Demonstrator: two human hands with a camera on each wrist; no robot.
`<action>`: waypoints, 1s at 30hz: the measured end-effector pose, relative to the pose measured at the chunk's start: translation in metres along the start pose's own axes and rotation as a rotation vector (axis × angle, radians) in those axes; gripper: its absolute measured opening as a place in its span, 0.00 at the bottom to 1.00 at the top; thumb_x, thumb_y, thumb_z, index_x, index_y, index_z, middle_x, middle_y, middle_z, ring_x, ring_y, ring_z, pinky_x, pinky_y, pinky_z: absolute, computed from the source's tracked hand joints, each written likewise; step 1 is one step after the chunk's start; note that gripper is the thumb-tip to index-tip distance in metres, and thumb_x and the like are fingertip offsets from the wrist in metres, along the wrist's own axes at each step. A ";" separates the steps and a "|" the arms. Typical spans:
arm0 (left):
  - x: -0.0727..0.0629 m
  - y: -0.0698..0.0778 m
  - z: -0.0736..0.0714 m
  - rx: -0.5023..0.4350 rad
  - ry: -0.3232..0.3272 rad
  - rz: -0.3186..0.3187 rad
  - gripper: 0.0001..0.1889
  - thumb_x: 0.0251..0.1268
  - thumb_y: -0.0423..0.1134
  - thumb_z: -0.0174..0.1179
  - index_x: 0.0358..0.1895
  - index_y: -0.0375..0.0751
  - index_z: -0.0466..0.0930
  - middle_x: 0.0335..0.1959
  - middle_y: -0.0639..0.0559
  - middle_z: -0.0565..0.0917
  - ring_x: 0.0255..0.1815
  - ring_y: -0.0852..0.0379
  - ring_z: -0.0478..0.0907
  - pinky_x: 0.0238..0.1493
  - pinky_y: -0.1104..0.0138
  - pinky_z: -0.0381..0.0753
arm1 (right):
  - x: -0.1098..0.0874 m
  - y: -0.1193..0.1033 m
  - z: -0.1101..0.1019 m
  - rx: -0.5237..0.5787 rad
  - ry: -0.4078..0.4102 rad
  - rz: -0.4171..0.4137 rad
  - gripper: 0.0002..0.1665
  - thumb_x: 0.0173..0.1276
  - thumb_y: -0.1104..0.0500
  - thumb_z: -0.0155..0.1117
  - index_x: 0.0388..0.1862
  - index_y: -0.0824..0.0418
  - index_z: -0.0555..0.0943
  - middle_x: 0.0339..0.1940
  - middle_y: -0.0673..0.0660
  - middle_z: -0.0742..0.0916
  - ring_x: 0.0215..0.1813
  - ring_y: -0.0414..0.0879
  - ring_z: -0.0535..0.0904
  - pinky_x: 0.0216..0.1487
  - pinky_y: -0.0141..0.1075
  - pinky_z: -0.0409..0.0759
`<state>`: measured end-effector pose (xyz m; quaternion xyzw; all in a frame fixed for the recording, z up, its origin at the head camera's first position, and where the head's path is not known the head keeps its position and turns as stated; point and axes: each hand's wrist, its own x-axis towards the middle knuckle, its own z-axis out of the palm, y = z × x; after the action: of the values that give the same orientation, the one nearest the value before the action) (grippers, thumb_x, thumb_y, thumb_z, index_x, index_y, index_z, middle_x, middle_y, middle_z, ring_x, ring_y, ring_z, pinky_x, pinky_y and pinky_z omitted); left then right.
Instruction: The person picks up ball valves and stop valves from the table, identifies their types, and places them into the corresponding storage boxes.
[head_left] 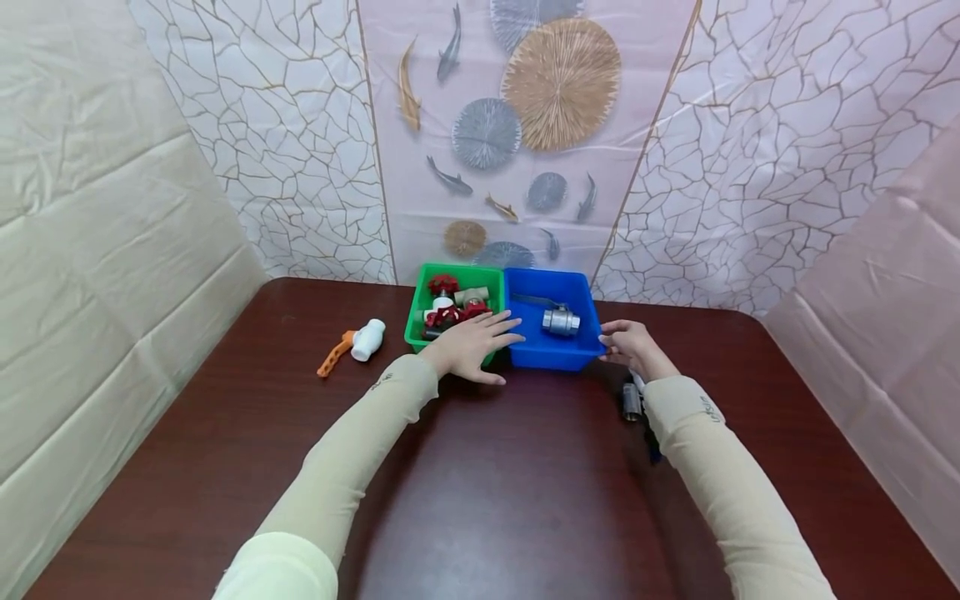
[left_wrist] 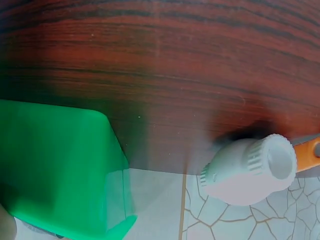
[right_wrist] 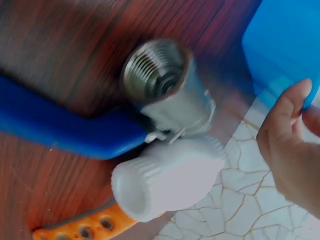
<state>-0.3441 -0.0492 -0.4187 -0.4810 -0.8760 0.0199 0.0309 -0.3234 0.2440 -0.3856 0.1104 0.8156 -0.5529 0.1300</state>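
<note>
My left hand [head_left: 474,343] is spread with straight fingers over the front right part of the green bin [head_left: 412,323], its fingertips at the blue bin's left side. Whether it touches either bin is unclear. The right hand [head_left: 633,346] pinches the right rim of the blue bin [head_left: 551,360] between thumb and finger, as the right wrist view also shows. Inside the blue bin lies a metal ball valve [head_left: 560,322] with a lever handle. Several valves with red handwheels [head_left: 444,283] fill the green bin, partly hidden behind the left hand.
A white ball valve [head_left: 367,340] with an orange handle lies left on the brown table [head_left: 480,500]. Under the right forearm are a metal ball valve [right_wrist: 175,95] with a blue handle and another white valve [right_wrist: 170,177] with an orange handle. A patterned backdrop [head_left: 315,167] stands behind.
</note>
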 end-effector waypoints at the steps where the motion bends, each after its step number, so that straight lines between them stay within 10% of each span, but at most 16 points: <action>1: 0.000 0.000 0.001 0.004 0.002 0.000 0.43 0.59 0.67 0.53 0.73 0.49 0.55 0.76 0.46 0.51 0.78 0.47 0.41 0.76 0.56 0.45 | 0.000 0.000 0.001 -0.006 0.015 -0.009 0.24 0.73 0.66 0.47 0.65 0.74 0.62 0.40 0.60 0.76 0.28 0.38 0.74 0.40 0.32 0.83; 12: -0.001 -0.003 0.003 0.011 0.009 -0.004 0.43 0.59 0.68 0.52 0.73 0.49 0.55 0.77 0.46 0.51 0.78 0.45 0.42 0.76 0.54 0.45 | -0.005 0.003 0.006 -0.027 0.105 -0.127 0.22 0.70 0.67 0.51 0.61 0.77 0.66 0.24 0.50 0.75 0.24 0.37 0.72 0.30 0.28 0.81; 30: -0.001 -0.002 0.003 0.035 -0.001 -0.007 0.43 0.59 0.68 0.51 0.73 0.50 0.55 0.76 0.46 0.52 0.78 0.47 0.41 0.76 0.55 0.44 | -0.023 0.002 -0.003 -0.177 -0.029 -0.244 0.26 0.68 0.71 0.51 0.63 0.80 0.62 0.40 0.66 0.81 0.30 0.35 0.80 0.44 0.39 0.84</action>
<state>-0.3454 -0.0507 -0.4220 -0.4774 -0.8771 0.0353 0.0391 -0.3017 0.2463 -0.3785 -0.0093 0.8664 -0.4923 0.0828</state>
